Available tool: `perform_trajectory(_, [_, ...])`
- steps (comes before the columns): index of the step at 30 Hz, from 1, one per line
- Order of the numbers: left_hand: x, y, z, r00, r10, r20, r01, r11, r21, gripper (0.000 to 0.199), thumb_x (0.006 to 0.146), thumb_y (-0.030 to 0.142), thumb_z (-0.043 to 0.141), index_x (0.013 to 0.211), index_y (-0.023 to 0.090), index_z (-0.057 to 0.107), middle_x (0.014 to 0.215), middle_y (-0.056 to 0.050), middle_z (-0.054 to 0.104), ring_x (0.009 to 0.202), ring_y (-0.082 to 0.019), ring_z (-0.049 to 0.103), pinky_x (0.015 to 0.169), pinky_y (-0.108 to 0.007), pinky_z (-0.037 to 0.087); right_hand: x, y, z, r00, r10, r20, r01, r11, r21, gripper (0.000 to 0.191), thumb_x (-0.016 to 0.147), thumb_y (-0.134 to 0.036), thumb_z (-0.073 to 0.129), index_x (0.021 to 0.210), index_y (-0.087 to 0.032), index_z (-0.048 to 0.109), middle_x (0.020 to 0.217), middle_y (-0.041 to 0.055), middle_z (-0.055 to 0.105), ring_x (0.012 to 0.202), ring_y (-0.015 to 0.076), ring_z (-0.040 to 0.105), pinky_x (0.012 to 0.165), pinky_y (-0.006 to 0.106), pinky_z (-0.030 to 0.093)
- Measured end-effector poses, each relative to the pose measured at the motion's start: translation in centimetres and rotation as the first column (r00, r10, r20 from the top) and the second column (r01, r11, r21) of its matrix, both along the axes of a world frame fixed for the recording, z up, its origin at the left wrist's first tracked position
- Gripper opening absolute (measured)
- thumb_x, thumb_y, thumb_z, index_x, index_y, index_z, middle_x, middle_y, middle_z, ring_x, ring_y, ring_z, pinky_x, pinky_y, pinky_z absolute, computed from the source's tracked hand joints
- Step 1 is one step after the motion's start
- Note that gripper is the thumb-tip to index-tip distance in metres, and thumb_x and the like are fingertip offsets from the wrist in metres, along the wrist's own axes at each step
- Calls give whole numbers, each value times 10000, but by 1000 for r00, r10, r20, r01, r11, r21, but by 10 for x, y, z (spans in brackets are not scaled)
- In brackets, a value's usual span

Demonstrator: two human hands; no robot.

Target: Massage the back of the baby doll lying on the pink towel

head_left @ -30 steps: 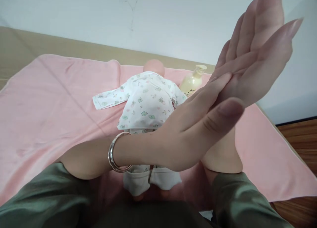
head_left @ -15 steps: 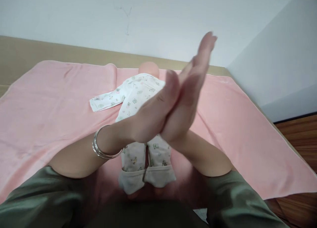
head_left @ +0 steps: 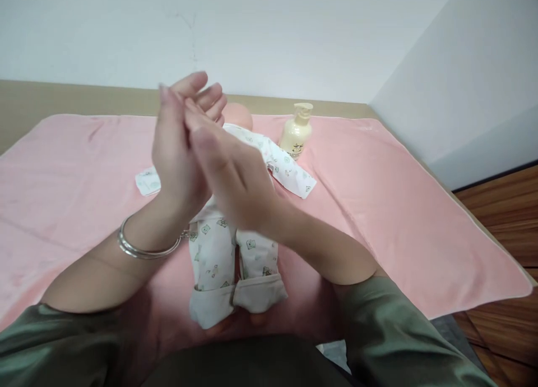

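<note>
My left hand (head_left: pixel 179 157), with silver bangles at its wrist, is raised with its palm against my right hand (head_left: pixel 235 174). The fingers of both are stretched out, and no object shows between the palms. Below and behind them a doll lies on its back, its bald head (head_left: pixel 238 116) away from me. It wears a white printed top, whose right-side sleeve (head_left: pixel 294 175) is spread out, and white printed trousers (head_left: pixel 214 252) with turned-up cuffs. My hands hide the doll's chest.
A cream pump bottle (head_left: pixel 296 132) stands beside the doll's head, to the right. A pink blanket (head_left: pixel 386 207) covers most of the beige surface (head_left: pixel 84 98). White walls rise behind and at the right; brown wood shows at the far right.
My pressed hands have swung from the right to the left and now tilt leftward. The bottle and right-side sleeve, hidden before, have come into view. The view has shifted slightly.
</note>
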State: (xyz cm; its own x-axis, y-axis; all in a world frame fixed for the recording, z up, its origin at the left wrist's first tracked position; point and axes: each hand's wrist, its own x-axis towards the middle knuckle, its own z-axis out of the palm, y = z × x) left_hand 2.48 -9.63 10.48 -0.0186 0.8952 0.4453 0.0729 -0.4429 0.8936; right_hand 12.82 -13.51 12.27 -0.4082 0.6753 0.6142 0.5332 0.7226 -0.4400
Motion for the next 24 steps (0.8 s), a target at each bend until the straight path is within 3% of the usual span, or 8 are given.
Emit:
perform_trajectory(2, [1,23,-21,996,-28,83,32,998,-50,578,1087,544,222,1441,157,464,1574,-110,546,1477,-211,532,1292,-342,443,9,27,-11,990,-97,-100,81,984,-157,611,1130,-392,91,1340,-200,632,1239,-34,739,1215,148,703,1107,314,585])
perform_trajectory(4, [2,47,-43,998,22,-63,-26,998,-63,506,1069,506,383,1418,171,530,1585,-82,543,1526,-252,463,1349,-436,350,15,53,-25,980,-196,-46,179,953,-246,572,1132,-424,173,1149,-208,702,1040,-1,777,983,195,750,915,383,654])
perform_trajectory(5, [1,58,-52,993,47,-108,-56,995,-80,500,1067,489,385,1419,171,544,1601,-78,526,1540,-267,443,1365,-477,308,16,65,-33,974,-226,34,227,937,-267,576,1128,-453,201,1091,-199,717,998,26,778,956,224,751,894,420,656])
perform_trajectory(7, [-1,77,-67,967,66,-246,-82,995,-58,532,1060,534,366,1360,173,616,1554,-92,576,1528,-285,458,1386,-520,227,15,84,-50,930,-339,143,366,897,-249,548,1127,-401,231,1092,-178,730,1058,75,776,1070,283,740,986,490,629])
perform_trajectory(9, [-6,91,-78,910,32,-413,-43,999,-19,552,1040,566,349,1260,192,690,1445,-117,662,1445,-319,544,1370,-579,210,11,97,-69,881,-422,215,462,864,-201,473,1122,-317,287,1251,-136,705,1271,114,737,1333,327,631,1164,518,531])
perform_trajectory(12, [-12,102,-91,840,-8,-543,16,1000,10,520,1010,522,361,1232,214,718,1425,-138,673,1407,-352,567,1335,-614,243,7,107,-90,869,-426,251,473,865,-171,474,1118,-280,312,1448,-92,595,1516,114,604,1520,321,454,1307,490,380])
perform_trajectory(16, [-11,99,-102,900,73,-429,-50,997,65,482,1017,479,388,1244,230,732,1434,-99,680,1441,-278,556,1350,-503,263,6,108,-99,874,-424,238,470,862,-189,503,1115,-275,284,1499,-96,556,1575,95,550,1544,297,425,1342,484,315])
perform_trajectory(24, [-18,88,-106,949,137,-285,-123,990,68,388,1022,355,432,1120,241,790,1315,-29,756,1339,-210,648,1278,-419,436,19,112,-101,903,-350,248,404,888,-218,531,1075,-256,289,1524,-123,540,1630,84,481,1585,269,362,1351,495,278])
